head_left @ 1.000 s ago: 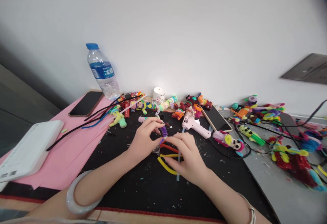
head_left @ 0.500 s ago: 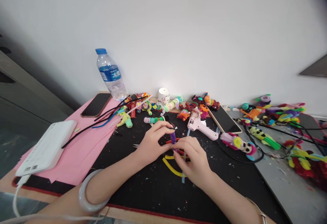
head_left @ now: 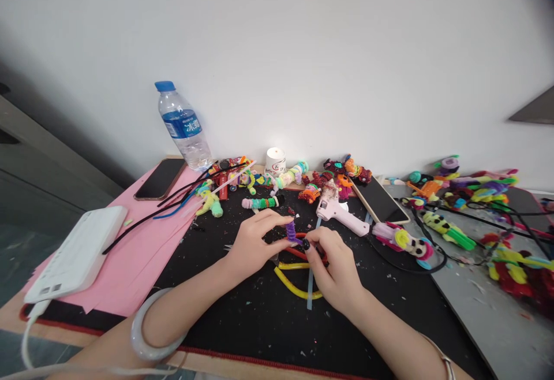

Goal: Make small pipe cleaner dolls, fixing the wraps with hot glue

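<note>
My left hand [head_left: 255, 242] pinches a small purple coiled pipe cleaner piece [head_left: 291, 231] between thumb and fingers above the black mat [head_left: 242, 322]. My right hand [head_left: 337, 267] is closed in a pinch right beside it, fingertips at the coil's lower end and at a red pipe cleaner [head_left: 298, 252]. Under both hands lie a bent yellow pipe cleaner [head_left: 294, 287] and a pale glue stick [head_left: 310, 287].
A pink glue gun [head_left: 340, 212] and a phone [head_left: 378, 201] lie behind my hands. Several colourful pipe-cleaner figures [head_left: 459, 195] line the wall. A water bottle [head_left: 184, 127], a second phone [head_left: 160, 178], pink paper [head_left: 130, 253] and a white device [head_left: 73, 256] are at left.
The view has shifted slightly. My left hand has tilted the purple coil, and my right hand has moved in closer to pinch at its lower end.
</note>
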Available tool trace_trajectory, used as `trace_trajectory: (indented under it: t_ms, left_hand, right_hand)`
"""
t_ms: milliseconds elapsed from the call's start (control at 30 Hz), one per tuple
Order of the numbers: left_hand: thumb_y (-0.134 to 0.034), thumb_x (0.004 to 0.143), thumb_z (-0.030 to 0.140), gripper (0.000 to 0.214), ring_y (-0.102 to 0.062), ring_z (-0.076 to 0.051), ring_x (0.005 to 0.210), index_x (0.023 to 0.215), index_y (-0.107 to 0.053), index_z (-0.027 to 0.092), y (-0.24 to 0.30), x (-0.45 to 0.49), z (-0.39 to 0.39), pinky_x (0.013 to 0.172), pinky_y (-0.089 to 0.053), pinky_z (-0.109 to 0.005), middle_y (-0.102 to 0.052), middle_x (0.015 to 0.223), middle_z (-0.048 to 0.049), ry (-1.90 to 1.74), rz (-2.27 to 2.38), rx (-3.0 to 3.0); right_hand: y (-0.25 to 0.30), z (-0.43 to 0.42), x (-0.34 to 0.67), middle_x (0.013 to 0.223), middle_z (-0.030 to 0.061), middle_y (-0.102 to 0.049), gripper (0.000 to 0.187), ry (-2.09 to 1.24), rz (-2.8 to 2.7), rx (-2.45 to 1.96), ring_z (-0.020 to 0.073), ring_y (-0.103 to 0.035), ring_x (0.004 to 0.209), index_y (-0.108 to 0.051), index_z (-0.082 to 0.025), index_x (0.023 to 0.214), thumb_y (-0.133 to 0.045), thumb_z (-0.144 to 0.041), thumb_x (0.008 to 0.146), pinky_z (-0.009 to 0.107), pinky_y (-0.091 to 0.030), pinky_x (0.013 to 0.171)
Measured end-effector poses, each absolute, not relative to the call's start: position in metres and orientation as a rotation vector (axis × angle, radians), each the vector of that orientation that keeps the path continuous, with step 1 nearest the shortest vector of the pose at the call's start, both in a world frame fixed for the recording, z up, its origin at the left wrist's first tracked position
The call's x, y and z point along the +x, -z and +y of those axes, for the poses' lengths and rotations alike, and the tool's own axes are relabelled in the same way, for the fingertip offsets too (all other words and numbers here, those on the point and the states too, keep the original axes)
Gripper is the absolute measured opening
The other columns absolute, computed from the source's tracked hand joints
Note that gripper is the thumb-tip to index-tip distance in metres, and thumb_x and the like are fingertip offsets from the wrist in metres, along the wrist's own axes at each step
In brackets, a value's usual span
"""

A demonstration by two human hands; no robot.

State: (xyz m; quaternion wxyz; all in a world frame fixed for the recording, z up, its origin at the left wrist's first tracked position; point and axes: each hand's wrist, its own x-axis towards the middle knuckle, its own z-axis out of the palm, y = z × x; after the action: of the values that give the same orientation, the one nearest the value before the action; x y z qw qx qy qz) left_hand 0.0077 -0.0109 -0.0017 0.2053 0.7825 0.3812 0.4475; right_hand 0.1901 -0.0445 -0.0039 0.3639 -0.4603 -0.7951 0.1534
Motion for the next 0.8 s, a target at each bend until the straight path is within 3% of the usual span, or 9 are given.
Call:
trace_trajectory:
  t_ms: [333, 533, 800]
  left_hand:
    - [-0.075, 0.067, 0.023, 0.031, -0.063, -0.018, 0.076, 0.096, -0.068, 0.015, -0.0007, 0.0060, -0.0109, 0.071, -0.052, -0.032, -0.068, 0.082, -0.0071, -1.229, 1.004, 2.018]
    - [-0.077, 0.062, 0.014, 0.037, -0.064, -0.017, 0.081, 0.098, -0.068, 0.015, 0.0025, 0.0088, -0.0137, 0.079, -0.055, -0.033, -0.062, 0.085, -0.0042, -1.170, 0.873, 1.648]
    - [-0.077, 0.059, 0.007, 0.038, -0.063, -0.015, 0.084, 0.095, -0.070, 0.018, 0.0025, 0.0141, -0.0183, 0.085, -0.054, -0.031, -0.062, 0.085, -0.0009, -1.181, 0.782, 1.369]
  right_hand:
    - [0.0033, -0.0432, 0.1922, 0.071, 0.0005, -0.054, 0.010, -0.496, -1.981, -1.283, 0.0159, -0.048, 0.065, -0.049, -0.019, 0.081, -0.042, -0.015, 0.087, 0.028, -0.033, 0.063]
    - [0.0037, -0.0402, 0.1921, 0.083, 0.0024, -0.057, 0.012, -0.540, -2.115, -1.281, 0.0182, -0.049, 0.076, -0.050, -0.020, 0.089, -0.039, -0.015, 0.089, 0.031, -0.033, 0.069]
    - [0.0000, -0.0426, 0.1883, 0.078, 0.0031, -0.054, 0.019, -0.538, -2.242, -1.223, 0.0194, -0.045, 0.075, -0.048, -0.019, 0.085, -0.030, -0.017, 0.093, 0.032, -0.034, 0.070]
